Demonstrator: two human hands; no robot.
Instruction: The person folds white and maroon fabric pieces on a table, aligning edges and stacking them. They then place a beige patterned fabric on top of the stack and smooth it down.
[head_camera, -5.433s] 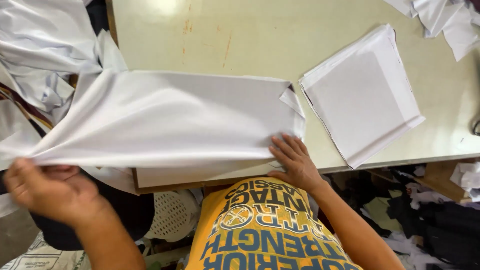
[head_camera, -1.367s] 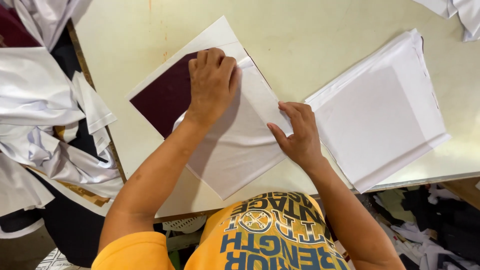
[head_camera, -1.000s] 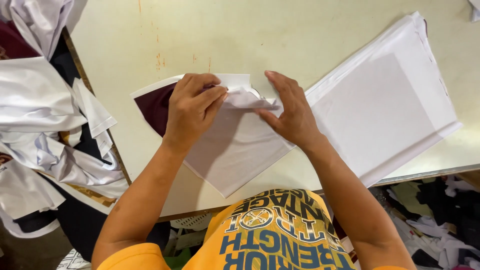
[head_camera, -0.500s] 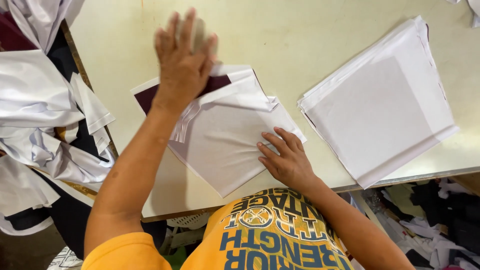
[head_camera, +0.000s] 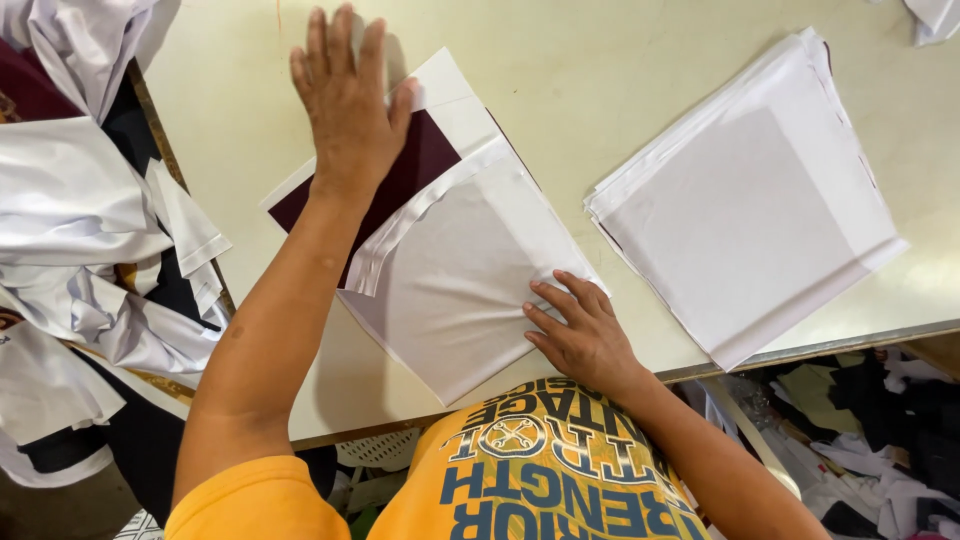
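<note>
Pale cream table (head_camera: 620, 60) with metal front edge, evenly lit. Loose cloth heap (head_camera: 70, 210) at left. Scraps (head_camera: 880, 420) on floor below right.

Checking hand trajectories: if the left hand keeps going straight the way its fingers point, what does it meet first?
The left hand, fingers spread, points toward the table's far side. Ahead lies only bare cream table; the way looks free to the picture's top edge. Its height above the maroon board is unclear.

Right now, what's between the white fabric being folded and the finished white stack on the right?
Head view: only bare cream tabletop separates the half-folded white fabric from the stack of folded white pieces.
</note>
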